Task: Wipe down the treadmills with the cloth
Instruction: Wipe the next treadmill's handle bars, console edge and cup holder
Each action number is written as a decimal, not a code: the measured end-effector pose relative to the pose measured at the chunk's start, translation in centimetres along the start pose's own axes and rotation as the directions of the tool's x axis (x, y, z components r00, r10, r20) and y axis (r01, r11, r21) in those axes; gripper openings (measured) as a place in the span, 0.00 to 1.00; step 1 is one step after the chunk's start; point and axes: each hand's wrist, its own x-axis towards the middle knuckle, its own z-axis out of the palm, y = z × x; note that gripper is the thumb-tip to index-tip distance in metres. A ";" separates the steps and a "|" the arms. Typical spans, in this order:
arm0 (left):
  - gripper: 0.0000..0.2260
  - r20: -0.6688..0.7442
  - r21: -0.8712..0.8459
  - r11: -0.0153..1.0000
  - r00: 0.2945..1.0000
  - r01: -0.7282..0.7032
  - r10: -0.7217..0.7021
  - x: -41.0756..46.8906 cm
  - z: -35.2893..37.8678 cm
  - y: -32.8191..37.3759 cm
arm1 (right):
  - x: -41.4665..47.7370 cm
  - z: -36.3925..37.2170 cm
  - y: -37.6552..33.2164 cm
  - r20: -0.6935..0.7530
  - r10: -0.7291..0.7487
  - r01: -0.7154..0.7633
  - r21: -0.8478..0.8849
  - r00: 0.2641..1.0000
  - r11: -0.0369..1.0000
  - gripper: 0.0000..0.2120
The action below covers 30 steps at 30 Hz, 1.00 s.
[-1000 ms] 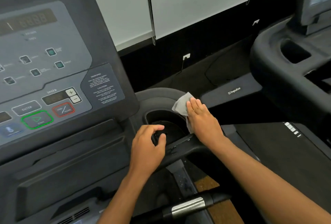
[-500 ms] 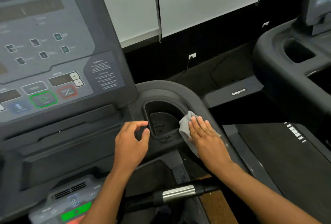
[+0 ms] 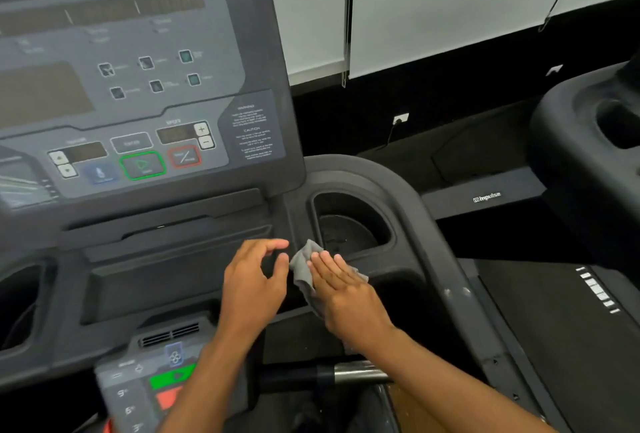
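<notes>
A dark grey treadmill console (image 3: pixel 145 114) fills the left of the view, with a button panel and a cup holder (image 3: pixel 349 224) at its right. My right hand (image 3: pixel 346 297) lies flat with straight fingers on a grey cloth (image 3: pixel 304 270), pressing it onto the console's surface just below and left of the cup holder. My left hand (image 3: pixel 252 287) hovers beside the cloth with loosely curled fingers and holds nothing.
A second treadmill (image 3: pixel 588 155) stands at the right, its belt (image 3: pixel 561 321) beside my right arm. A metal-banded handlebar (image 3: pixel 346 372) crosses below my hands. A small control pad (image 3: pixel 152 384) with green and red buttons sits at the bottom left. White wall panels are behind.
My right hand has slid the cloth from the cup holder's right rim down and left to the surface in front of it. My left hand let go of the holder's edge and moved left.
</notes>
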 end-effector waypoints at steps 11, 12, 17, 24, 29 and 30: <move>0.08 0.122 -0.052 0.998 0.992 -0.021 0.027 1.6 -0.6 -0.8 | -4.5 -1.9 5.2 -0.023 0.042 -0.044 -0.102 0.999 0.994 0.30; 0.08 0.136 -0.055 0.998 0.990 -0.022 0.029 1.7 -0.6 -0.9 | -4.0 -1.6 4.5 -0.013 0.048 -0.049 -0.103 0.999 0.993 0.30; 0.08 0.171 -0.044 0.998 0.984 -0.038 0.045 2.4 -0.8 -1.5 | 1.1 -0.5 1.3 0.007 0.117 -0.117 -0.062 0.993 0.991 0.28; 0.09 0.242 -0.060 0.994 0.965 -0.087 0.099 3.3 -0.4 -1.7 | 9.2 -2.0 0.7 0.136 0.357 -0.360 0.001 0.924 0.933 0.31; 0.10 0.331 -0.069 0.988 0.931 -0.137 0.152 4.6 0.1 -1.0 | 11.1 -2.7 1.2 0.056 0.550 -0.549 0.208 0.833 0.810 0.17; 0.10 0.329 -0.074 0.988 0.931 -0.137 0.154 4.8 0.1 -0.9 | 11.0 -2.8 1.8 0.045 0.648 -0.631 0.289 0.760 0.720 0.12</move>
